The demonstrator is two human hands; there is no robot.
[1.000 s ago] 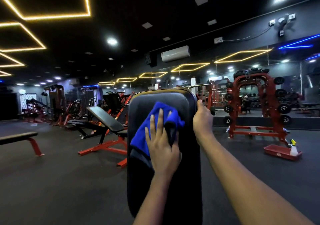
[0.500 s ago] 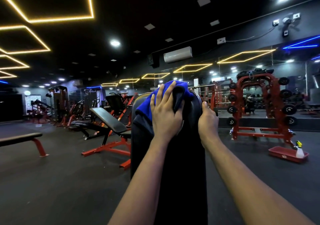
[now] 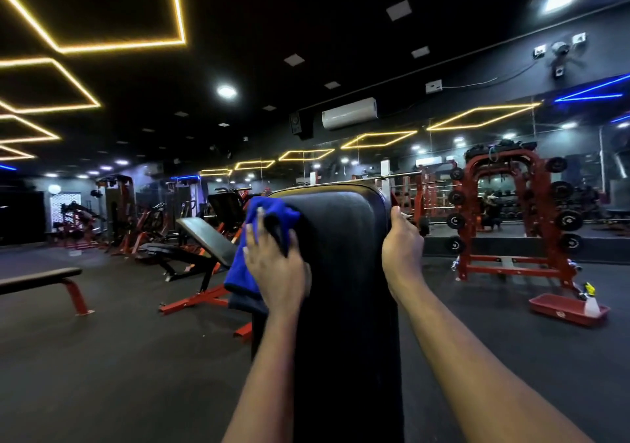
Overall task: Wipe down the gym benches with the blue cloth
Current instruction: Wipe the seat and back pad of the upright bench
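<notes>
A black padded bench back (image 3: 341,238) stands upright in front of me. My left hand (image 3: 278,269) presses the blue cloth (image 3: 238,272) against the pad's upper left edge, fingers pointing up and fairly straight. The cloth is bunched under the fingers and part of it hangs down beside the pad. My right hand (image 3: 402,251) grips the pad's right edge near the top, thumb on the front and fingers hidden behind it.
An incline bench (image 3: 208,238) on a red frame stands left of the pad, and a flat bench (image 3: 41,279) sits at far left. A red weight rack (image 3: 511,217) stands at right before a mirror wall. A red tray (image 3: 566,309) with a spray bottle (image 3: 591,303) lies on the floor.
My left hand took the cloth from the middle of the pad up to its top, then over to the upper left edge. My right hand kept its hold on the right edge.
</notes>
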